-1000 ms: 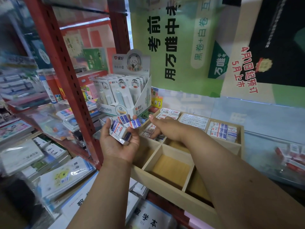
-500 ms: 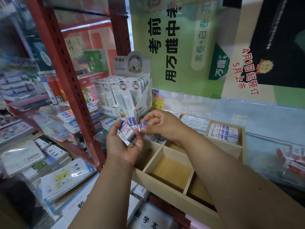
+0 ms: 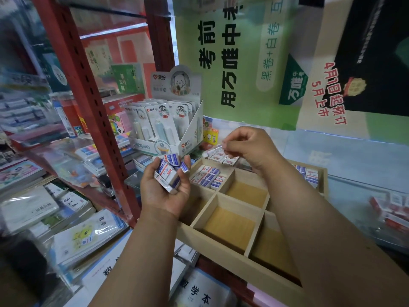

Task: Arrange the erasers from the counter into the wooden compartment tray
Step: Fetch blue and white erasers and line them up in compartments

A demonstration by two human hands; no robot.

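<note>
Left hand [image 3: 164,191] cups a loose stack of erasers [image 3: 169,171] palm-up as a feed supply, just beside the wooden compartment tray's [image 3: 223,250] left edge. Right hand [image 3: 247,149] pinches a single eraser [image 3: 212,151] by fingertips, grip narrow on it, hovering over the tray's far-left compartments, likely to drop it into a row. Far compartments already hold erasers [image 3: 208,176]; near compartments sit bare, so task is partway. More red-sleeved erasers [image 3: 394,209] lie on the tabletop at the right edge. A pen display box [image 3: 168,131] stands close behind the tray's far-left corner, and a red shelf post [image 3: 88,96] crowds the left
</note>
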